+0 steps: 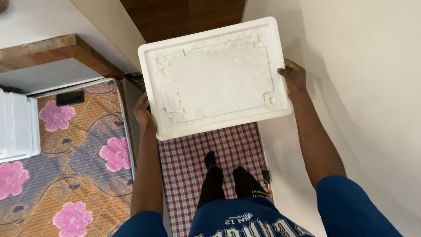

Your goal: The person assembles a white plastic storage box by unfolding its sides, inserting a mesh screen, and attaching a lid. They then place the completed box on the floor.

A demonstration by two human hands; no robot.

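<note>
While left hand and right hand hold white tray, fingers clasp opposite edges.

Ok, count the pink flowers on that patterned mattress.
4. One pink flower lies near the mattress's top, one by its right edge, one at the left frame edge, one near the bottom. More may lie out of view.

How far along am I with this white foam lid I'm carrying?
Done: the white foam lid is lifted clear, stained face toward you. In hand: left hand and right hand grip its opposite edges above the checked mat. Left: it has not been set down anywhere yet.
</note>
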